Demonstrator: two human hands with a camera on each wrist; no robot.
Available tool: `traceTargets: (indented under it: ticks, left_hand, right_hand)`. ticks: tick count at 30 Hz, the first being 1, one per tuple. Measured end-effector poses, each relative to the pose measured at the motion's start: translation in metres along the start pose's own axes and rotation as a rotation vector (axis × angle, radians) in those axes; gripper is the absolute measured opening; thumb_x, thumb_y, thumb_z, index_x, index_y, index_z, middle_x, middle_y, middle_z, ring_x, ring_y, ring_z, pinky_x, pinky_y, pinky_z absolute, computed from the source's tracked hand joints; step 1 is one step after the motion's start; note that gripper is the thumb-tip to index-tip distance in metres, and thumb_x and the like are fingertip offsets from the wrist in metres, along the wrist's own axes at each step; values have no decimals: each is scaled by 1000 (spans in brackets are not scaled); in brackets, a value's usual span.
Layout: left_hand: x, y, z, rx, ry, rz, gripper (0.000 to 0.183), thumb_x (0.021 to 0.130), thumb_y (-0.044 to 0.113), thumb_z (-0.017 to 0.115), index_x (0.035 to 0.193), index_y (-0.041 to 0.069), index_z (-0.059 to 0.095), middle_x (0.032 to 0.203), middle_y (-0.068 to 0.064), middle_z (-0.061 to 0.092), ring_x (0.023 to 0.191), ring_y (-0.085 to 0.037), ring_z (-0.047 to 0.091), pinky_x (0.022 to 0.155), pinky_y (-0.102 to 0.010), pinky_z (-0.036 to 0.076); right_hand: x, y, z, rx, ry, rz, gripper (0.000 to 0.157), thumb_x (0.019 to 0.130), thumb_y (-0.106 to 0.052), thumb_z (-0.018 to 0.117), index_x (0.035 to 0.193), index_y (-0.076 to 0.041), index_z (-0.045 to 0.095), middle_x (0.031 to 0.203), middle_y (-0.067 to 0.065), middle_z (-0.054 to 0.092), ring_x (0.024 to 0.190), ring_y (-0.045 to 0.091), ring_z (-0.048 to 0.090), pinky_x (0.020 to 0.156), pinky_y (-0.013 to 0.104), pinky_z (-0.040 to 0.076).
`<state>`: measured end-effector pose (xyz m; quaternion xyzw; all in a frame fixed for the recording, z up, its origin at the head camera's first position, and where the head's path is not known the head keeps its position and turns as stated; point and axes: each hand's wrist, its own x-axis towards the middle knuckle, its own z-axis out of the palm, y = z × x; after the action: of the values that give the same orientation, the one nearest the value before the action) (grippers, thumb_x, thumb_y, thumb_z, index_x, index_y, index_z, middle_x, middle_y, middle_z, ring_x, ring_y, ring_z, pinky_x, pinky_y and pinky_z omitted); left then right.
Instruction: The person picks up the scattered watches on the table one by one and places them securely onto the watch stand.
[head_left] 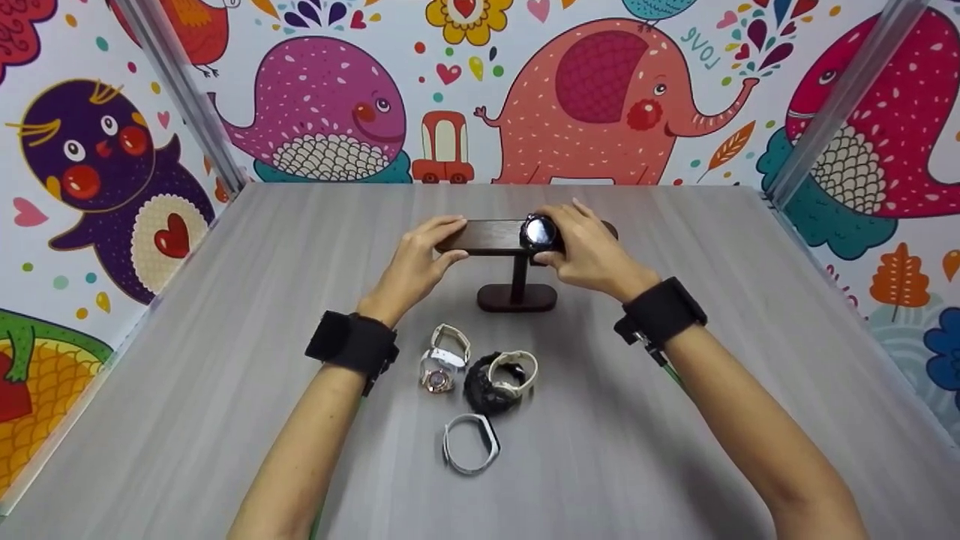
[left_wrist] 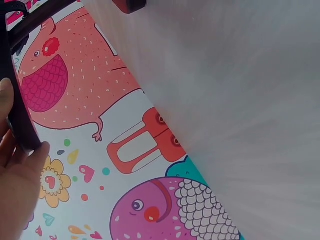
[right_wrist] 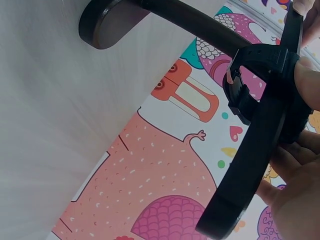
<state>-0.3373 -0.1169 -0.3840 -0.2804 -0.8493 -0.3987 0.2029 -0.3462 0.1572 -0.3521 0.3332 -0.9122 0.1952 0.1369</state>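
Observation:
A dark brown T-shaped watch stand (head_left: 487, 237) is upright on the table. The left hand (head_left: 414, 262) grips the left end of its bar between thumb and fingers. A black watch with a round face (head_left: 538, 232) is around the bar, right of the post. The right hand (head_left: 589, 249) pinches this watch, thumb below and fingers above. In the right wrist view, the watch's strap (right_wrist: 267, 57) loops around the bar (right_wrist: 250, 160), its lower part hanging loosely. The left wrist view catches the left hand (left_wrist: 20, 185) at the bar's end.
Nearer on the table (head_left: 600, 450) lie a white-strapped watch (head_left: 448, 357), a small watch with a rose-gold face (head_left: 436, 380), a chunky black watch (head_left: 480, 391), a cream-strapped watch (head_left: 535, 369) leaning on it, and a white band (head_left: 470, 471). Cartoon-printed walls (head_left: 450, 150) enclose the table.

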Motion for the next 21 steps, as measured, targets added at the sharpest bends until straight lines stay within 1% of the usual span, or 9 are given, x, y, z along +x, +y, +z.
traceTargets:
  ticks: [3, 7, 10, 15, 19, 21]
  left_hand:
    - [-1, 0, 0, 5, 2, 24, 46, 92, 11, 70, 133, -6, 60, 137, -23, 61, 131, -35, 57, 112, -42, 48]
    - [-3, 0, 0, 26, -5, 45, 46, 95, 12, 66, 136, -7, 57, 141, -23, 57, 135, -36, 53, 114, -42, 46]
    - [-6, -2, 0, 37, -15, 53, 46, 96, 11, 64, 137, -7, 56, 144, -24, 55, 139, -38, 48, 117, -43, 42]
    - [-8, -2, -1, 55, -65, 57, 47, 98, 8, 61, 141, -8, 50, 151, -23, 47, 147, -39, 37, 121, -43, 35]
    - [-8, 0, -5, 83, -98, 56, 52, 96, 8, 63, 143, -9, 46, 155, -24, 41, 150, -40, 29, 125, -47, 28]
    - [-10, 3, -7, 107, -104, 58, 55, 96, 9, 64, 144, -9, 45, 156, -25, 38, 150, -40, 28, 126, -49, 24]
  right_hand:
    - [0, 0, -2, 0, -2, 11, 58, 90, -17, 72, 138, 5, 49, 135, 23, 58, 132, 36, 53, 128, 53, 19]
    - [1, -1, -3, 18, -7, 22, 57, 90, -17, 72, 138, 5, 50, 135, 22, 58, 134, 38, 51, 128, 52, 20]
    - [1, -1, -2, 29, -14, 23, 57, 90, -17, 73, 138, 5, 50, 135, 22, 58, 135, 38, 50, 128, 50, 22]
    - [3, -1, -3, 31, -43, 27, 58, 91, -18, 73, 138, 6, 50, 136, 23, 58, 134, 38, 51, 127, 51, 22]
    - [5, -4, -9, 44, -91, 44, 60, 92, -18, 73, 140, 7, 48, 137, 25, 57, 134, 39, 51, 127, 53, 23]
    - [5, -6, -12, 48, -128, 62, 67, 92, -23, 73, 144, 7, 43, 142, 26, 54, 137, 41, 47, 126, 55, 24]
